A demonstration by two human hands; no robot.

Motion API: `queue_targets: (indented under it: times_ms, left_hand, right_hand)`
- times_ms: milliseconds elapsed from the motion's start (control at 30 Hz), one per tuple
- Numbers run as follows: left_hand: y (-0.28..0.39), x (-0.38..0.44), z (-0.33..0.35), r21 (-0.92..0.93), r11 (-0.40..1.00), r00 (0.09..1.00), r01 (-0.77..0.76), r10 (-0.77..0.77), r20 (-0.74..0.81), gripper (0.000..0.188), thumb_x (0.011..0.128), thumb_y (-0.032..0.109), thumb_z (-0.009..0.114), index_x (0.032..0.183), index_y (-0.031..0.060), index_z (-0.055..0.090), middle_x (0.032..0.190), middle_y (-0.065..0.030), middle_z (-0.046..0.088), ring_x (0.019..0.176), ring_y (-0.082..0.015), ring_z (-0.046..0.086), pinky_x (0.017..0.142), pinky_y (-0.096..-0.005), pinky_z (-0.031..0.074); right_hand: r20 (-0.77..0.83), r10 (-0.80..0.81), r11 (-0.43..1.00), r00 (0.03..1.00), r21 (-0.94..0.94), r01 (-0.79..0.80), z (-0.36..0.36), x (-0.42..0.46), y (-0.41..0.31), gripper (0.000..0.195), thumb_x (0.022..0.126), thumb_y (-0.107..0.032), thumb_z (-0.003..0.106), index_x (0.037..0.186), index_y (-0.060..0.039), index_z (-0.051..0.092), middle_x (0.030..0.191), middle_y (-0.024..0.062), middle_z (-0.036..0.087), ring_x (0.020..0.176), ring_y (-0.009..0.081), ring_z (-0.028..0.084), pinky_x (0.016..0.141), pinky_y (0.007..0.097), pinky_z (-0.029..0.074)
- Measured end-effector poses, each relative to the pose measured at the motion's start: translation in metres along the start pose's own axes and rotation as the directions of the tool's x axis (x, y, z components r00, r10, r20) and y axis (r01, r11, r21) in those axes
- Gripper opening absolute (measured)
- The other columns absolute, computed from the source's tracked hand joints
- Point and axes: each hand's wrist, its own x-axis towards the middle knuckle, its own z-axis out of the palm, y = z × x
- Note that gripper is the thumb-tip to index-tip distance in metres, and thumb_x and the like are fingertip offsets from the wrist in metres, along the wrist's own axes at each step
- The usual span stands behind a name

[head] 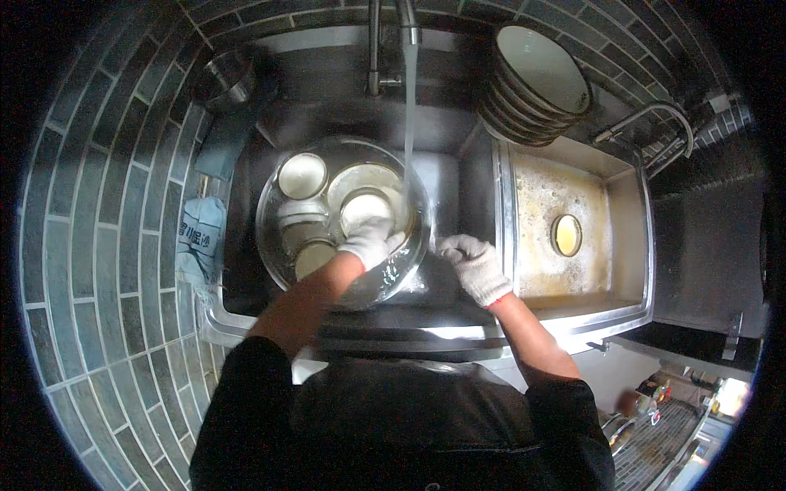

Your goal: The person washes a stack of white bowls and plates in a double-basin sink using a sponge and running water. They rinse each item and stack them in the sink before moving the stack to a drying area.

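My left hand (373, 240), in a white knit glove, reaches into a large round metal basin (268, 245) of water. Its fingers lie over the near rim of a small white bowl (363, 205) with a dark edge. That bowl overlaps a larger pale bowl (344, 178). Other white bowls sit in the water, one at the back left (303, 176) and another at the front left (314, 256). My right hand (474, 265), also gloved, is just right of the basin with fingers curled. Whether it holds anything is hidden. Water runs from a faucet (409, 34) into the basin.
The basin stands in a steel sink (451, 294). A second sink (565, 184), stained brown, adjoins on the right, with a round drain (566, 235). Several large bowls (534, 80) are stacked tilted behind it. A blue cloth (201, 230) hangs at the left by the tiled wall (110, 227).
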Motion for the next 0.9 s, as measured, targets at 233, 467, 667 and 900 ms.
queue_targets:
  times_ms: [233, 467, 667, 900]
  left_hand:
    - [-0.002, 0.014, 0.009, 0.521, 0.814, 0.929, -0.256, 0.356, -0.100, 0.041, 0.088, 0.031, 0.052, 0.124, 0.0114, 0.054, 0.129, -0.0132, 0.049, 0.125, -0.0335, 0.041, 0.107, -0.0549, 0.027]
    - [-0.165, 0.010, 0.002, 0.912, 0.261, 0.857, 0.315, 0.336, -0.392, 0.054, 0.096, 0.018, 0.035, 0.147, 0.0038, 0.029, 0.147, -0.0202, 0.036, 0.139, -0.0299, 0.029, 0.112, -0.0447, 0.024]
    - [-0.051, 0.025, -0.021, 0.579, 0.814, 0.990, 0.043, -0.114, 0.087, 0.033, 0.093, 0.019, 0.044, 0.113, -0.0032, 0.058, 0.095, -0.0240, 0.064, 0.084, -0.0347, 0.066, 0.071, -0.0465, 0.055]
    - [-0.013, 0.023, 0.009, 0.450, 0.892, 0.995, 0.053, -0.088, 0.056, 0.055, 0.089, 0.049, 0.052, 0.116, 0.0022, 0.060, 0.094, -0.0196, 0.066, 0.086, -0.0319, 0.064, 0.078, -0.0469, 0.049]
  right_hand:
    - [0.026, -0.215, 0.963, 0.976, -0.160, 0.217, 0.013, -0.019, 0.008, 0.011, 0.085, -0.013, 0.061, 0.091, -0.0096, 0.069, 0.083, 0.0151, 0.069, 0.077, 0.0323, 0.068, 0.071, 0.0390, 0.055]
    - [0.250, -0.206, 0.890, 0.946, -0.353, 0.287, 0.004, -0.035, 0.021, 0.013, 0.085, -0.009, 0.062, 0.095, -0.0073, 0.070, 0.084, 0.0142, 0.070, 0.073, 0.0295, 0.068, 0.069, 0.0377, 0.056]
    - [0.256, -0.212, 0.936, 0.943, -0.226, 0.271, 0.014, -0.050, 0.040, 0.014, 0.086, -0.009, 0.060, 0.097, -0.0055, 0.068, 0.090, 0.0164, 0.069, 0.084, 0.0318, 0.067, 0.078, 0.0387, 0.055]
    - [0.270, -0.216, 0.937, 0.938, -0.212, 0.277, 0.020, -0.043, 0.049, 0.031, 0.076, -0.001, 0.051, 0.098, -0.0119, 0.070, 0.085, 0.0182, 0.068, 0.083, 0.0331, 0.068, 0.078, 0.0411, 0.053]
